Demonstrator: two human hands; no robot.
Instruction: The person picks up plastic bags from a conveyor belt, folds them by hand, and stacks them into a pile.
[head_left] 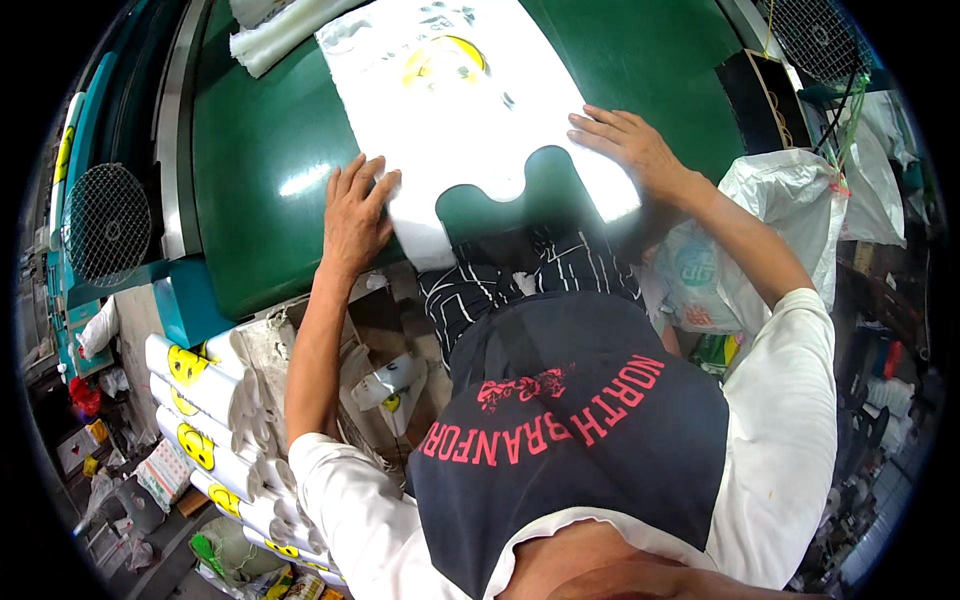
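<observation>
- Left hand (355, 215) laid flat, fingers spread wide, palm down on the near left handle strip of a white plastic bag stack (470, 110); nothing gripped.
- Right hand (630, 150) likewise flat and open, fingers splayed, pressing the near right handle strip of the same stack; nothing pinched or closed around.
- Stack spread on the green desk (260, 170), straight ahead of both hands and running away from the body: long axis near to far, tilted a little leftward at the far end.
- Handle cut-out (500, 195) opening toward the body, sitting between the two hands, dark green showing through it.
- Yellow round print (443, 62) visible near the far part of the stack, well beyond the fingertips.
- Left hand slightly nearer the body than the right; right hand reaching further up along the right edge of the stack, both touching it.
- Rolled white bags with yellow prints (200, 420) piled low at the left, below the desk edge, well apart from the hands.
- Round wire fan guard (105, 225) at the far left beside the desk.
- Loose white plastic sack (790, 200) hanging at the right, just beside the right forearm.
- Another folded white pile (275, 30) at the far left corner of the desk, untouched.
</observation>
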